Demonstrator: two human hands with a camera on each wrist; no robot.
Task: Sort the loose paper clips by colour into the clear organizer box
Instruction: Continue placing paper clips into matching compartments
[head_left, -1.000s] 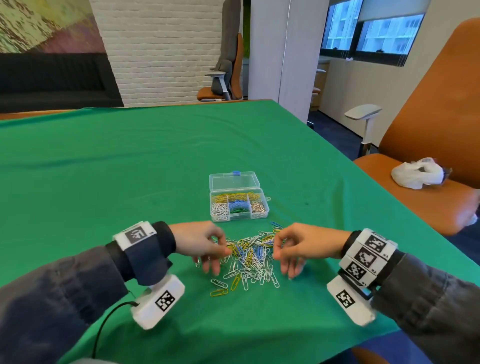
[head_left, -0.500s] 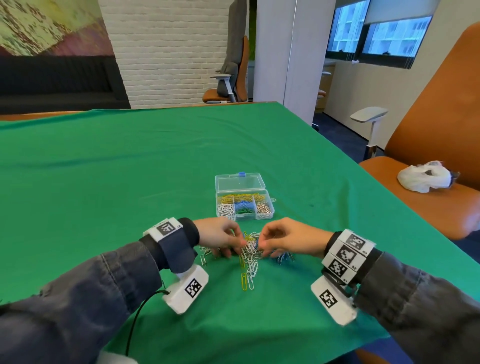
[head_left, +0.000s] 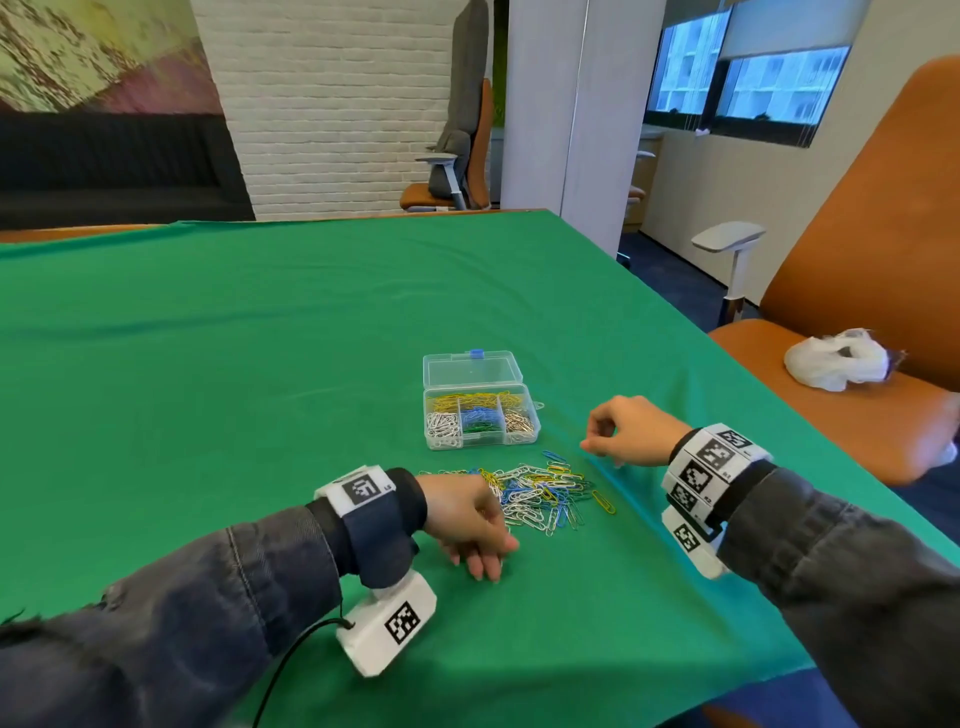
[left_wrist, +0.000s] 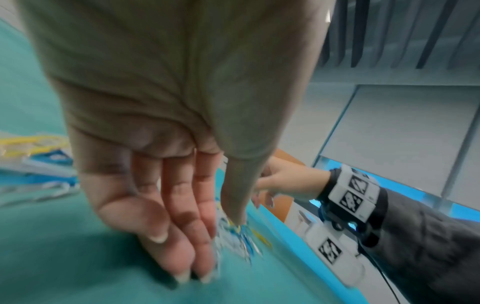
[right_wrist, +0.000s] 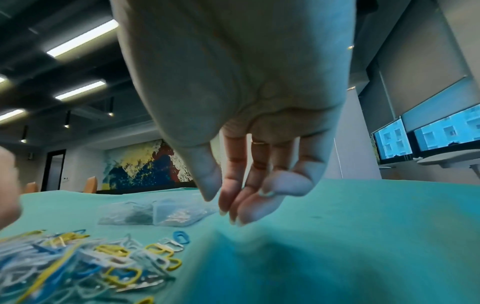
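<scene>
Both hands pulled apart since before: my right hand (head_left: 626, 431) sits loosely curled and empty at 3 o'clock of the paper clips (head_left: 540, 496), left hand (head_left: 467, 525), fingers straight, touches their 8 o'clock edge, nearer. Box (head_left: 480, 402) at 12.

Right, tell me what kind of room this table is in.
Most likely an office meeting room or lounge. A large table under a green cloth has orange office chairs around it, a black sofa stands against the far wall, and the windows look out on another building.
</scene>
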